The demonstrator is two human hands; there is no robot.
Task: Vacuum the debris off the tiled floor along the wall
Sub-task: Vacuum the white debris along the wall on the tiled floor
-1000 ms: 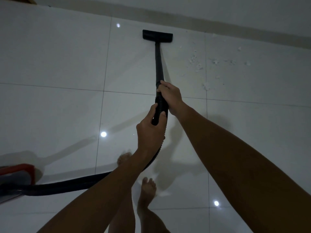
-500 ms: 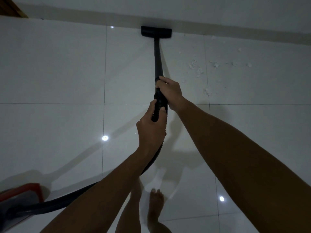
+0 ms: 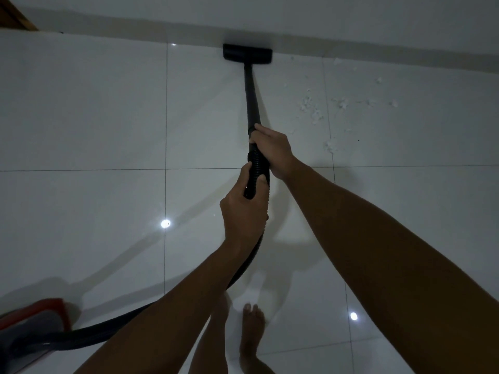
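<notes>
Currently my 2 hands steer the wand [image 3: 252, 103]: right hand [image 3: 272, 149] wrapped high for aim, left hand [image 3: 243, 211] gripping the hose [image 3: 258, 168] for thrust. Head [image 3: 247, 54] apparently meets the wall [image 3: 351, 20]; debris [image 3: 313, 109] lies rightward, untouched.

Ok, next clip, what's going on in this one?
A person is vacuuming a tiled floor. The right hand grips the black wand where it meets the ribbed hose, and the left hand holds the hose just below. The floor head sits against the base of the wall. White debris lies scattered to its right, not yet picked up. The red vacuum body is at lower left.
</notes>
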